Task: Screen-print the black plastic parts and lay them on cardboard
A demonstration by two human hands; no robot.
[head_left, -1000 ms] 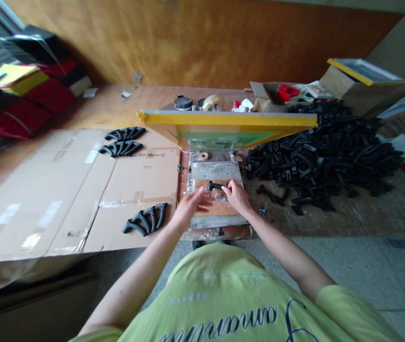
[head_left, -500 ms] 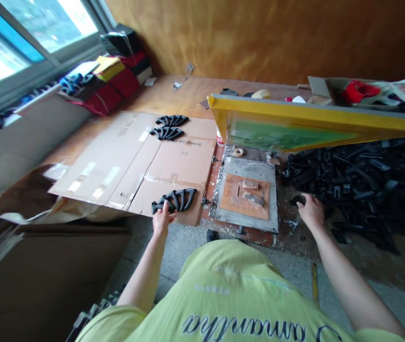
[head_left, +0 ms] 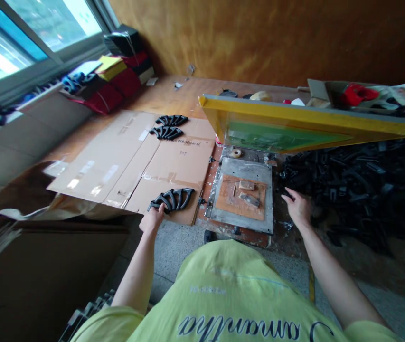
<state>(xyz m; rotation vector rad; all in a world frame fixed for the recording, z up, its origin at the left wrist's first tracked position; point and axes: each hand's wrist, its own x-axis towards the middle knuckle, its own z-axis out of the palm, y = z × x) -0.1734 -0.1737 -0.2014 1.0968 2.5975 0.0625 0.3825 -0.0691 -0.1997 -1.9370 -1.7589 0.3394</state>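
My left hand [head_left: 152, 218] is at the near edge of the cardboard sheet [head_left: 117, 161]. Its fingers are curled on the end of the nearest black curved part in a fanned row [head_left: 172, 199]. My right hand [head_left: 296, 208] hovers just right of the metal plate [head_left: 245, 218]. Its fingers are closed on a small black plastic part [head_left: 287, 194], beside the big pile of black parts [head_left: 359, 180]. On the plate lies a brown jig [head_left: 241, 195] with nothing black on it. The yellow-framed printing screen [head_left: 305, 118] is tilted up above the plate.
Two more rows of black curved parts [head_left: 168, 127] lie at the far end of the cardboard. Boxes and a red item [head_left: 355, 92] stand behind the screen. Red and yellow bundles [head_left: 109, 83] sit by the window at the left. A wooden wall stands behind the table.
Both hands left the jig: the left carried a black part to the fanned row on the cardboard, and the right went to the pile and came back with a part. The view swung left.
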